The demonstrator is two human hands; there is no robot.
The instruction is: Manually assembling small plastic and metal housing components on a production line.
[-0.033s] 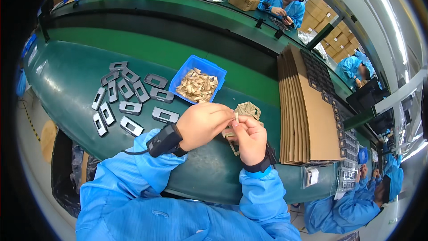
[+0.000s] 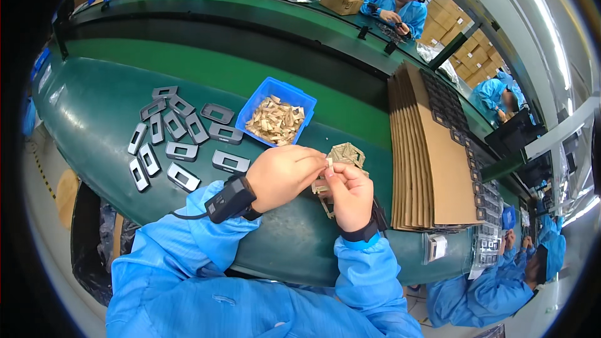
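My left hand point(image 2: 280, 177) and my right hand point(image 2: 352, 195) meet over the table, fingertips together. Between them is a small beige strip-like piece point(image 2: 330, 163), pinched by the right thumb and fingers. The left fingers are closed against the same piece, partly hiding it. Just beyond and below my right hand lie pale beige frame-like parts point(image 2: 346, 153), partly covered by it. Behind my left hand stands a blue bin point(image 2: 305, 95) filled with small beige pieces point(image 2: 275, 121). Left of my left hand, several grey-and-black rectangular housings with oblong openings point(image 2: 231, 161) lie spread out.
A row of upright cardboard sheets point(image 2: 447, 178) stands to the right, with black trays point(image 2: 446, 103) behind it. A small clear bag point(image 2: 436, 248) lies near the front edge. A raised green ledge point(image 2: 206, 66) runs along the back; co-workers sit beyond and at right.
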